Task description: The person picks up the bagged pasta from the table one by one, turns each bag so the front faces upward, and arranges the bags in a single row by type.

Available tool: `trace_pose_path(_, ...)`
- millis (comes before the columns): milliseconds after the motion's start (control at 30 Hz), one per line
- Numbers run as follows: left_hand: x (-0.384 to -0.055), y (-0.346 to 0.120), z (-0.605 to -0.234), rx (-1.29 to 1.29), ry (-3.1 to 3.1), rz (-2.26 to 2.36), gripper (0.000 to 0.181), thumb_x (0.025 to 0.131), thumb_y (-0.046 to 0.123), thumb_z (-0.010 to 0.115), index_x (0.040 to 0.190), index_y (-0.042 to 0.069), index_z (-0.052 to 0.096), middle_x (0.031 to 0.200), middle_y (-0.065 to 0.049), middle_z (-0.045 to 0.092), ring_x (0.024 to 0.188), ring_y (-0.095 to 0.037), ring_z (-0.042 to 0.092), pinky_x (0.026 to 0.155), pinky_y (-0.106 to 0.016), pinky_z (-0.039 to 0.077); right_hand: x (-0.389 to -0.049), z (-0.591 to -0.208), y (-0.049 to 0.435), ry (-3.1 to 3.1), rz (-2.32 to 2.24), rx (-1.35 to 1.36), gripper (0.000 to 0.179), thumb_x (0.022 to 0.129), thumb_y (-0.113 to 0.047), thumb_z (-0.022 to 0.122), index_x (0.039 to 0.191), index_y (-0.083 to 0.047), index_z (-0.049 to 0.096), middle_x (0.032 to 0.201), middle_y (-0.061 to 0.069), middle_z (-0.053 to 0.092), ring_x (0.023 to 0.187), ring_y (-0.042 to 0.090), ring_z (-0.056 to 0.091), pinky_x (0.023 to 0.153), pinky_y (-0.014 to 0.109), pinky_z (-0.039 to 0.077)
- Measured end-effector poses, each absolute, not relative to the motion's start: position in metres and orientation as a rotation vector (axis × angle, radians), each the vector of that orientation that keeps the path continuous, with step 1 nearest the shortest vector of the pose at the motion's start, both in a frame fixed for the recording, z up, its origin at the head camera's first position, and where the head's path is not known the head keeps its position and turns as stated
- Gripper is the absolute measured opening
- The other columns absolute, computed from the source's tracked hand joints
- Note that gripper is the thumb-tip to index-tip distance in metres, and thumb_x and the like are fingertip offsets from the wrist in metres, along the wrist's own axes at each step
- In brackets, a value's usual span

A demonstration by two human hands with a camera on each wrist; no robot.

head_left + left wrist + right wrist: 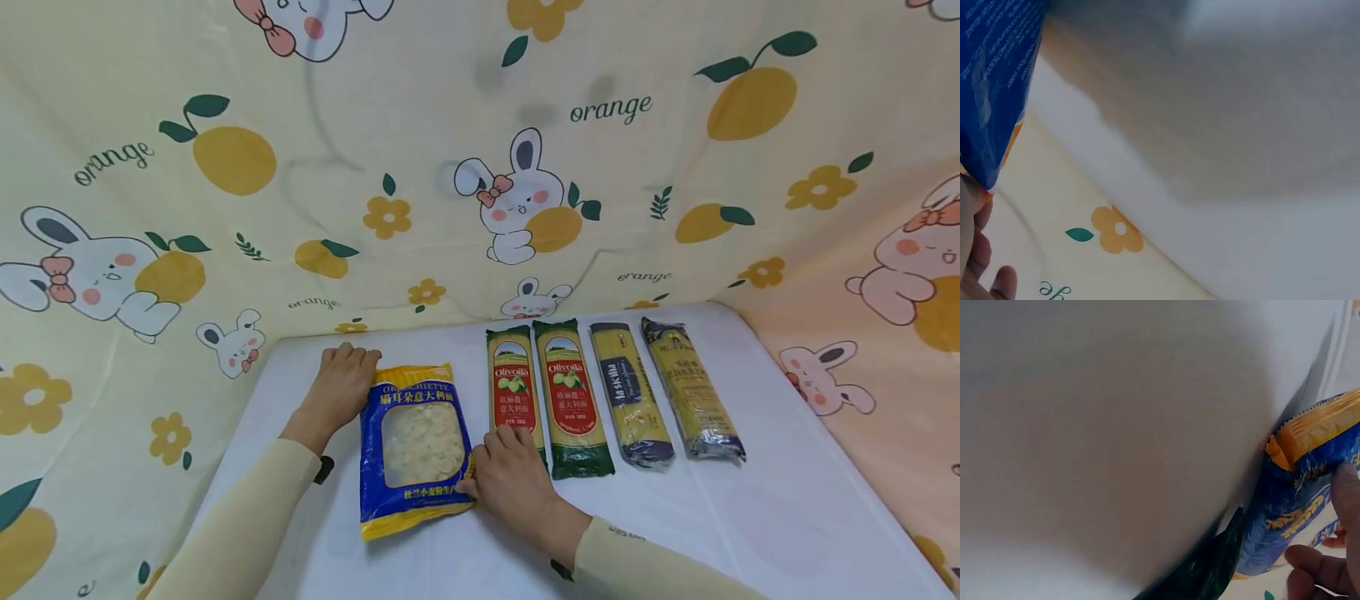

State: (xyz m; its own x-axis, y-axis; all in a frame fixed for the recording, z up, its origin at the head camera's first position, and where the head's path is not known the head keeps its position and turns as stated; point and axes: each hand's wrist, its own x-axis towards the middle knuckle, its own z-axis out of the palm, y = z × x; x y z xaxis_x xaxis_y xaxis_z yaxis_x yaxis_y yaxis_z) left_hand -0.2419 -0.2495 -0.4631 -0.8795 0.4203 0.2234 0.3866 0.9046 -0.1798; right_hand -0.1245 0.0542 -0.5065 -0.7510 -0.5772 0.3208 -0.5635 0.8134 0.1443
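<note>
A blue and yellow bag of orecchiette pasta [420, 450] lies face up on the white table, its clear window showing pale pieces. My left hand [343, 385] pinches the bag's upper left corner; the left wrist view catches that corner and the curled fingers [982, 250]. At the lower right edge my right hand [517, 483] grips the bag, with the thumb [1347, 490] on its front in the right wrist view. That hand also covers the lower end of the nearest red-labelled spaghetti pack [513, 375].
Right of the bag, a second red-labelled spaghetti pack [573, 400], a pack with a dark blue label [630, 392] and a gold pack [690, 387] lie in a row. Behind the white table [787, 517] hangs a rabbit-and-orange patterned cloth [420, 100].
</note>
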Motion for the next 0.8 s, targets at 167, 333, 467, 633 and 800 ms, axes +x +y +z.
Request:
trace_pose_path(167,-0.240,-0.249,-0.465,-0.566,-2.812,0.292,0.017,0.104,0.009,0.064,0.116,-0.002,0.065,0.099,-0.017,0.066,0.093,-0.034,0.052,0.086,-0.053,0.046,-0.128,-0.510,0.048,-2.730,-0.150,0.850,0.062,0.094,-0.075,0.058,0.075,-0.016,0.061,0.076,-0.002,0.048,0.081,0.019,0.039,0.075,0.036,0.032)
trace_pose_path(333,-0.240,-0.249,-0.466,-0.462,-2.896,0.366,0.013,0.103,0.013,0.067,0.101,0.000,0.067,0.088,-0.013,0.061,0.088,-0.033,0.051,0.086,-0.053,0.048,-0.129,-0.512,0.038,-2.778,-0.192,0.880,0.061,0.096,-0.073,0.057,0.076,-0.016,0.066,0.074,-0.003,0.048,0.082,0.018,0.041,0.076,0.036,0.033)
trace_pose_path(467,-0.240,-0.247,-0.467,-0.428,-2.918,0.397,0.014,0.103,0.015,0.067,0.104,0.001,0.065,0.092,-0.013,0.060,0.093,-0.034,0.053,0.089,-0.056,0.049,-0.132,-0.512,0.032,-2.774,-0.182,0.926,0.053,0.097,-0.065,0.061,0.082,-0.015,0.070,0.076,-0.003,0.055,0.081,0.018,0.044,0.077,0.035,0.036)
trace_pose_path(633,-0.243,-0.245,-0.471,-0.412,-2.920,0.376,0.016,0.103,0.017,0.065,0.107,0.002,0.063,0.098,-0.014,0.060,0.101,-0.037,0.055,0.095,-0.061,0.047,-0.134,-0.509,0.029,-2.764,-0.154,0.981,0.043,0.100,-0.056,0.065,0.083,-0.017,0.070,0.079,-0.005,0.059,0.079,0.017,0.041,0.076,0.034,0.033)
trace_pose_path(800,-0.244,-0.241,-0.473,-0.400,-2.912,0.335,0.015,0.105,0.017,0.062,0.108,0.002,0.062,0.101,-0.014,0.060,0.106,-0.038,0.056,0.102,-0.065,0.043,-0.133,-0.503,0.029,-2.718,-0.174,1.034,0.039,0.104,-0.050,0.062,0.086,-0.017,0.071,0.080,-0.006,0.059,0.078,0.016,0.039,0.074,0.032,0.029)
